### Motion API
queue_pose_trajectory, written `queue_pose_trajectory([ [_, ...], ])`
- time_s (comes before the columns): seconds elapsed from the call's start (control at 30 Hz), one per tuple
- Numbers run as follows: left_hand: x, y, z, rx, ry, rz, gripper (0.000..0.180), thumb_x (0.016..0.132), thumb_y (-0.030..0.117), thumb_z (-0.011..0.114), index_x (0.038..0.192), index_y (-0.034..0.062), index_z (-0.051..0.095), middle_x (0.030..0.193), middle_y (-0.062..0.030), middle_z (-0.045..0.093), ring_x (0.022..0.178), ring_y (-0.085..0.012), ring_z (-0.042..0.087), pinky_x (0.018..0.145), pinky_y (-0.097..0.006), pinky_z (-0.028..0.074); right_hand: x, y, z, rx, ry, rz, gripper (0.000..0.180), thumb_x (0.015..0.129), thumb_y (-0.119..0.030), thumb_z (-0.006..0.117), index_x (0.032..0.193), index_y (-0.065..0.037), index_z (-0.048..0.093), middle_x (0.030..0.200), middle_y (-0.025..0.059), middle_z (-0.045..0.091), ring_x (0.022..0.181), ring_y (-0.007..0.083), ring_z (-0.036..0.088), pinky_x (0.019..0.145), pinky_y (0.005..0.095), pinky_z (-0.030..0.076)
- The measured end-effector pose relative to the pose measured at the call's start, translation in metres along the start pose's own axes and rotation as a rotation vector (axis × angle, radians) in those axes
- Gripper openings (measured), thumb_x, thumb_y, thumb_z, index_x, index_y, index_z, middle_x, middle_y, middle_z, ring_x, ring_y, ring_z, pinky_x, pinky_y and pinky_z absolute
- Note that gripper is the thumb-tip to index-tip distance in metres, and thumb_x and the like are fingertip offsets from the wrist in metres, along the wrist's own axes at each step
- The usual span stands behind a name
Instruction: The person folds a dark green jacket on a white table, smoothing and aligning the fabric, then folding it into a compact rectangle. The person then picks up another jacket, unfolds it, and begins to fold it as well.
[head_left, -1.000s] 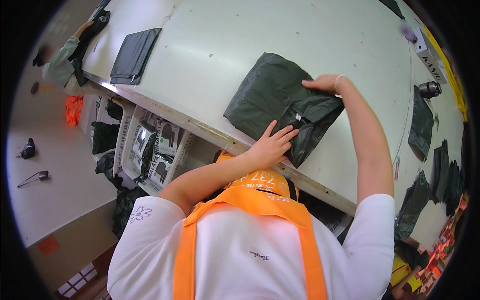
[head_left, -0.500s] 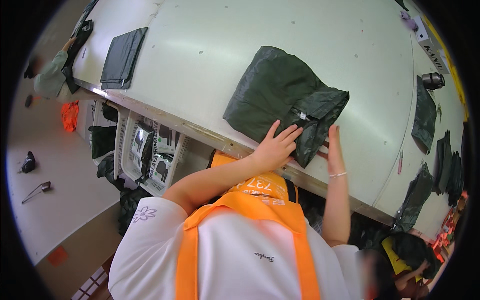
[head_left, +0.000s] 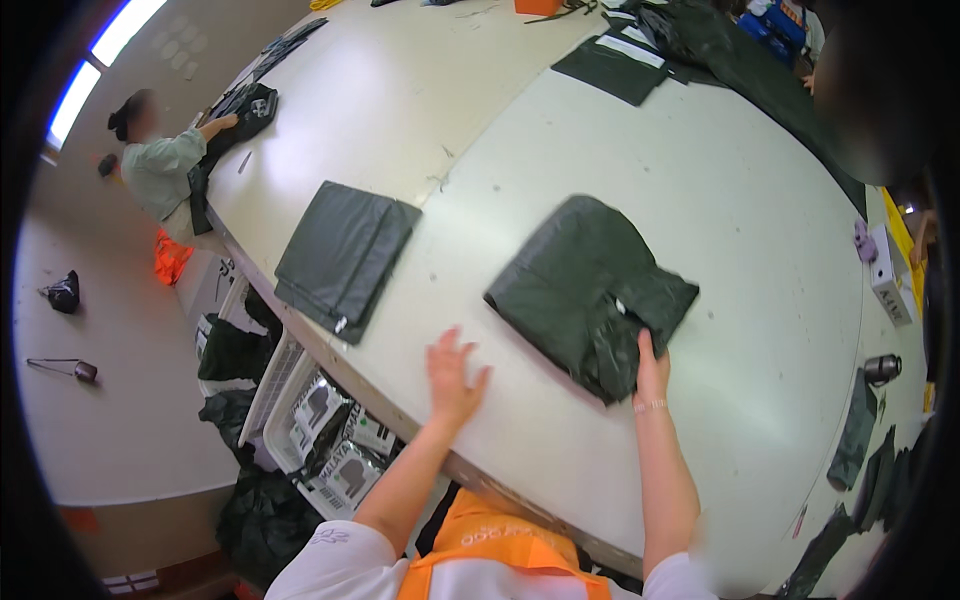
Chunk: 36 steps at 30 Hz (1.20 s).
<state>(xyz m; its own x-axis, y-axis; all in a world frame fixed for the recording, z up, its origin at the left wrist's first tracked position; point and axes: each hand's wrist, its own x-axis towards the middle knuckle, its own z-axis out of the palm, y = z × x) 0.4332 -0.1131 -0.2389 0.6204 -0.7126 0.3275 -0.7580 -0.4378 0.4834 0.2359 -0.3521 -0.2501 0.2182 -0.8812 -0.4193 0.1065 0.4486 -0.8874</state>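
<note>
Dark-green and slick-looking, the loosely folded fabric bundle point(head_left: 580, 280) lies right of centre in the frame; it looks light, soft, slippery, best held by a folded edge. The right hand point(head_left: 654, 376) grips its lower corner, thumb on top; the left hand point(head_left: 455, 385), empty, fingers spread, is nearest a flat dark-green fabric rectangle point(head_left: 347, 258).

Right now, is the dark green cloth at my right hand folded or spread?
Folded, loosely: the dark green cloth lies in a compact, layered bundle, your right hand touching its edge.

Two bare hands point(head_left: 455, 385) point(head_left: 653, 378), two folded dark garments point(head_left: 345, 255) point(head_left: 580, 275) near them, one flask point(head_left: 883, 369), one white box point(head_left: 888, 275)
</note>
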Motion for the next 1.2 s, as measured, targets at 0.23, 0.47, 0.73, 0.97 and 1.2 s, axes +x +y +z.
queue_pose_trajectory([
  [0.23,0.045,-0.119,-0.019,0.168,-0.216,-0.089,0.057,0.077,0.029,0.066,0.125,0.0055,0.047,0.141,-0.0184,0.036,0.13,-0.0351,0.033,0.108,-0.053,0.019,0.176,0.004,0.272,-0.073,-0.021,-0.073,0.06,0.081,-0.037,0.07,0.115,0.01,0.055,0.113,0.0182,0.061,0.103,0.0259,0.057,0.089,0.035,0.044],
  [0.47,0.047,-0.13,-0.025,0.077,-0.258,-0.122,0.057,0.074,0.027,0.068,0.124,0.0067,0.049,0.14,-0.0182,0.038,0.13,-0.0357,0.034,0.106,-0.052,0.021,0.264,0.013,0.423,-0.287,-0.012,-0.082,0.071,0.078,-0.05,0.066,0.112,0.012,0.056,0.112,0.0253,0.06,0.104,0.036,0.058,0.089,0.0375,0.045],
  [0.73,0.057,-0.13,-0.021,0.116,-0.233,-0.074,0.058,0.077,0.027,0.067,0.127,0.0062,0.048,0.141,-0.0173,0.037,0.131,-0.0337,0.034,0.107,-0.052,0.021,0.136,0.027,0.264,-0.071,-0.203,-0.034,0.045,0.092,-0.028,0.056,0.129,-0.007,0.046,0.078,0.0039,0.055,0.061,0.0116,0.05,0.058,0.0226,0.047],
  [0.97,0.04,-0.123,-0.008,0.174,-0.119,0.124,0.049,0.081,0.02,0.064,0.122,-0.0033,0.051,0.131,-0.0232,0.047,0.126,-0.0368,0.04,0.106,-0.048,0.027,-0.147,0.069,-0.063,-0.416,0.293,-0.179,0.019,0.093,-0.008,0.051,0.109,-0.003,0.06,0.081,0.0017,0.059,0.068,0.0088,0.054,0.059,0.0231,0.047],
  [1.2,0.014,-0.009,0.06,0.055,-0.24,0.534,0.055,0.089,0.033,0.055,0.13,-0.0036,0.044,0.137,-0.0242,0.039,0.127,-0.0384,0.038,0.104,-0.048,0.031,-0.41,0.202,-0.344,-0.19,1.422,0.024,0.017,0.092,-0.006,0.05,0.105,-0.004,0.061,0.081,0.0031,0.062,0.065,0.0095,0.056,0.06,0.0228,0.048],
])
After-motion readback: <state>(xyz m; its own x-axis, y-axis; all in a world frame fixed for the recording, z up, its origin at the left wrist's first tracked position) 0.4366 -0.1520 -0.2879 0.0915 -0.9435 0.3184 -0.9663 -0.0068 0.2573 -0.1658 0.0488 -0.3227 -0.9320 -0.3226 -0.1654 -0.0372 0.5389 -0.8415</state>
